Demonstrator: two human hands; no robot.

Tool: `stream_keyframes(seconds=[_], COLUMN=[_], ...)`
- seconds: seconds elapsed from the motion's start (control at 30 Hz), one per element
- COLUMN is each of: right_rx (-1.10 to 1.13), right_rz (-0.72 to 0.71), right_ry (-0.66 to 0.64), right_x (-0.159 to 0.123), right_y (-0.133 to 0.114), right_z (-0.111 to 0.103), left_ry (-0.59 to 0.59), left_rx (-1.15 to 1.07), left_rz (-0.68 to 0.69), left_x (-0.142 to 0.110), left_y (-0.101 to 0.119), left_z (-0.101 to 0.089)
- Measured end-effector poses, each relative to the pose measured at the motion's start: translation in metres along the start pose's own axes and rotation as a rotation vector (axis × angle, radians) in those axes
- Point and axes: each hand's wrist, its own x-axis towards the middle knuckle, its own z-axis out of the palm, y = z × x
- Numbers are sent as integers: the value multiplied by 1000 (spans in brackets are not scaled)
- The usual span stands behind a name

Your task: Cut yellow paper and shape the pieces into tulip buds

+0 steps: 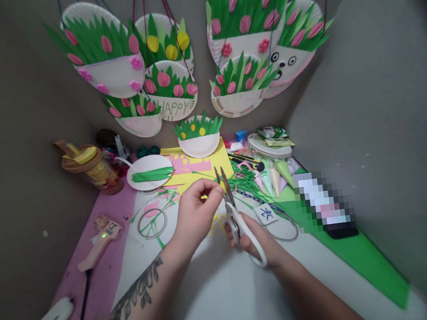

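My right hand (256,240) grips a pair of white-handled scissors (240,224). The blades point up and away from me and stand slightly apart. My left hand (198,211) is closed in a pinch, thumb and forefinger together right beside the blades. Whatever lies between those fingertips is too small to make out; a bit of yellow shows near them. Behind and below the hands lie yellow paper scraps (218,225). Past the scissors is a heap of thin green paper strips (244,177).
A white paper plate (131,183) holds green paper strips. Yellow card (218,154) lies at the back. A glue gun (101,244), drink cup (100,168), phone (326,206) and green paper (382,264) flank the worktop. Plate baskets with paper tulips (110,76) hang on the wall.
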Motion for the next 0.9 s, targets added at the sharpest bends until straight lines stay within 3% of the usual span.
stream_keyframes(seconds=[0.9], right_rx=[4], right_rz=[11], right_ry=[-16], right_x=[0], right_y=[9], right_z=[-7], left_ry=[-50], left_rx=[9], left_rz=[30], left_x=[0], left_y=[0], left_z=[-4])
